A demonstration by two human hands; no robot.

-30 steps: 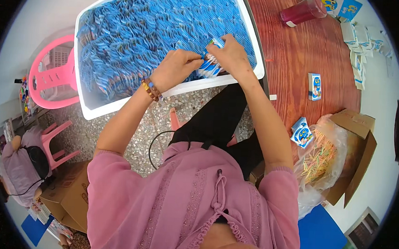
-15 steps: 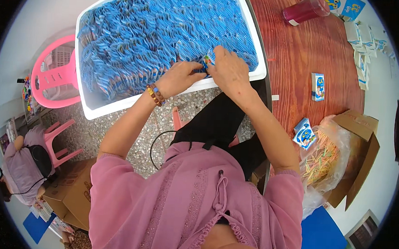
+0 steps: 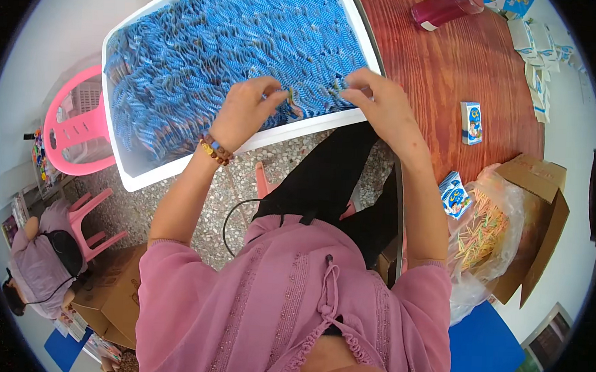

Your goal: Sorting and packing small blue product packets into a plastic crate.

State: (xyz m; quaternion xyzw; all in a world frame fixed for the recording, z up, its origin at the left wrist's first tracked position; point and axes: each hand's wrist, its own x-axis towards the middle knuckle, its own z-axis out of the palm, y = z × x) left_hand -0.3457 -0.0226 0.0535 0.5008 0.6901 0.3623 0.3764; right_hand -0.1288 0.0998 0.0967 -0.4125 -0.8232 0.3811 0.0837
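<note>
A white rectangular tub [image 3: 131,179] is filled with rows of small blue-and-white packets [image 3: 238,44] with zigzag edges, packed tightly on edge. Over its near side, my left hand [image 3: 243,110] has its fingers curled and its thumb and forefinger apart, next to a tilted packet [image 3: 293,107]. My right hand [image 3: 386,109] is above the near right corner of the tub, thumb and forefinger apart beside the packets there. I see nothing held in either hand. A beaded bracelet [image 3: 214,150] is on my left wrist.
On the reddish wooden table [image 3: 436,72] at right are a jar of dark red liquid [image 3: 445,9], a small blue-and-white box [image 3: 471,124], a loose packet [image 3: 456,198] and a clear bag of coloured sticks [image 3: 485,234] by an open carton [image 3: 542,230]. A pink chair [image 3: 61,126] stands left; another person [image 3: 42,254] sits behind it.
My hands have moved apart, the left one leftward and the right one rightward, from where they met at the tub's near edge. The view has shifted slightly.
</note>
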